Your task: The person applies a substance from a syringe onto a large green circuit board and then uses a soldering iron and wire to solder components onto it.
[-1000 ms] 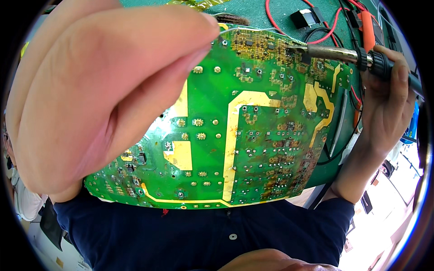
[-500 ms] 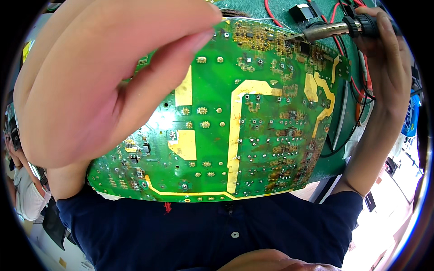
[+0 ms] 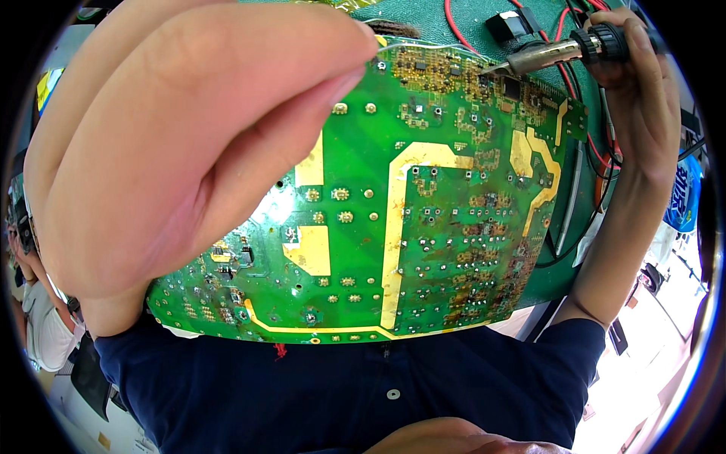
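Note:
A large green circuit board (image 3: 352,242) with gold strips and solder joints fills the middle. My right hand (image 3: 639,83) grips the dark handle of a soldering iron (image 3: 556,54) at the upper right. The iron's tip points left, at the small chips along the board's far edge. Close to the camera, my left hand (image 3: 174,144) pinches a thin strand of solder wire (image 3: 423,46) between thumb and finger. That strand runs right, along the far edge toward the iron's tip. Part of the board's left side is hidden behind this hand.
Under the board lies a green mat (image 3: 473,15). Red and black cables (image 3: 451,23) and a black block-shaped part (image 3: 510,26) are at the far right. A thin metal rod (image 3: 569,200) lies beside the board, and a blue packet (image 3: 684,195) farther right. Another person (image 3: 45,318) is at the far left.
The board appears slightly lower in the picture, its far part most. My left hand and the solder wire sit a little lower and farther right. The iron's tip remains at the far-edge chips.

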`<state>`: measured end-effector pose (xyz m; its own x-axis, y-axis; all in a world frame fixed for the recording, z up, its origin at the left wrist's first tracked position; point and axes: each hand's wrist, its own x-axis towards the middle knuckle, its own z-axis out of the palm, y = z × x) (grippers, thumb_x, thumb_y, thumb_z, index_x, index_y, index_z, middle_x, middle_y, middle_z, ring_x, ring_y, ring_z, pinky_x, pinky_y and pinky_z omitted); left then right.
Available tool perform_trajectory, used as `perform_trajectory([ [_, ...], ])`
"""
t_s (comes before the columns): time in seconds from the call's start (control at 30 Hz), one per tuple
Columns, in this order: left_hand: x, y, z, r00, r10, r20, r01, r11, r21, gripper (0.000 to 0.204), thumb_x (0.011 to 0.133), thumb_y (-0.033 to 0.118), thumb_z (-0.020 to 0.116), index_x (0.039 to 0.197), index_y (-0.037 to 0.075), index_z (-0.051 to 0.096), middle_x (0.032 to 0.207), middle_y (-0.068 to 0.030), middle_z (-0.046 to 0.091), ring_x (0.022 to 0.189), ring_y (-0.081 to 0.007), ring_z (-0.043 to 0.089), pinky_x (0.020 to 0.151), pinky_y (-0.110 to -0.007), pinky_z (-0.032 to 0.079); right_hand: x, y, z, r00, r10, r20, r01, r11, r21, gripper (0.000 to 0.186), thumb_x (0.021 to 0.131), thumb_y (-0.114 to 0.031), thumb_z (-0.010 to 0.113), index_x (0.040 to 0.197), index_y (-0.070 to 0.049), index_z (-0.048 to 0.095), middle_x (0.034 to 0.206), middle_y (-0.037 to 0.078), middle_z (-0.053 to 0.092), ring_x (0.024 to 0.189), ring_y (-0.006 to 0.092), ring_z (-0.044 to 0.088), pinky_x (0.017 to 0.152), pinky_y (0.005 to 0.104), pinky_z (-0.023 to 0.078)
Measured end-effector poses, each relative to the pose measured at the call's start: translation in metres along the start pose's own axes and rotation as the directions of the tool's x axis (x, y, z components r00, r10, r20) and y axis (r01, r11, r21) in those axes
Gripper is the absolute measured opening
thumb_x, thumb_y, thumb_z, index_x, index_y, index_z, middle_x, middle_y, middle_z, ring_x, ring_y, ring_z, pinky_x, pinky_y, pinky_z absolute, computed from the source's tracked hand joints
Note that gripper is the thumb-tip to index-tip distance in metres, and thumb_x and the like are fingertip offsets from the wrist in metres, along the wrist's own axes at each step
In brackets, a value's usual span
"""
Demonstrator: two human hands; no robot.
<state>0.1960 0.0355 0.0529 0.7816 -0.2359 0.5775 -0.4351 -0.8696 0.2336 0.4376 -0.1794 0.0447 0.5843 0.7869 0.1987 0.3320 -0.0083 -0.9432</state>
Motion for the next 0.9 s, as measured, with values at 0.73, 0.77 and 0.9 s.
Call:
perform_trajectory([
  [0.73,0.0,-0.004,0.0,1.0,0.009,0.002,-0.009,1.0,0.002,0.033,0.07,-0.016,0.073,0.102,-0.01,0.065,0.073,-0.0098,0.063,0.051,-0.01,0.042,0.046,-0.022,0.031,0.005,0.004,-0.005,0.995,-0.011,0.103,-0.006,0.987,0.161,0.037,0.098,-0.036,0.05,0.091,0.0,0.057,0.068,0.002,0.051,0.057,0.0058,0.045,0.051,0.0191,0.037],
  [0.77,0.0,-0.004,0.0,1.0,0.013,-0.002,-0.013,1.0,-0.004,0.033,0.07,-0.016,0.073,0.101,-0.01,0.065,0.073,-0.0097,0.063,0.051,-0.01,0.042,0.046,-0.022,0.031,0.004,0.006,-0.016,0.989,0.017,0.145,-0.041,0.985,0.166,0.038,0.099,-0.035,0.049,0.097,0.001,0.058,0.071,0.002,0.051,0.06,0.0063,0.045,0.054,0.02,0.037],
  [0.9,0.001,0.0,0.001,1.0,-0.022,-0.005,0.022,1.0,0.012,0.033,0.07,-0.016,0.073,0.101,-0.009,0.065,0.072,-0.0093,0.063,0.051,-0.0098,0.042,0.046,-0.022,0.03,-0.001,0.008,-0.036,0.981,0.177,0.082,-0.178,0.984,-0.002,0.04,0.103,-0.028,0.041,0.114,0.006,0.059,0.075,-0.001,0.04,0.067,0.006,0.033,0.064,0.023,0.03],
])
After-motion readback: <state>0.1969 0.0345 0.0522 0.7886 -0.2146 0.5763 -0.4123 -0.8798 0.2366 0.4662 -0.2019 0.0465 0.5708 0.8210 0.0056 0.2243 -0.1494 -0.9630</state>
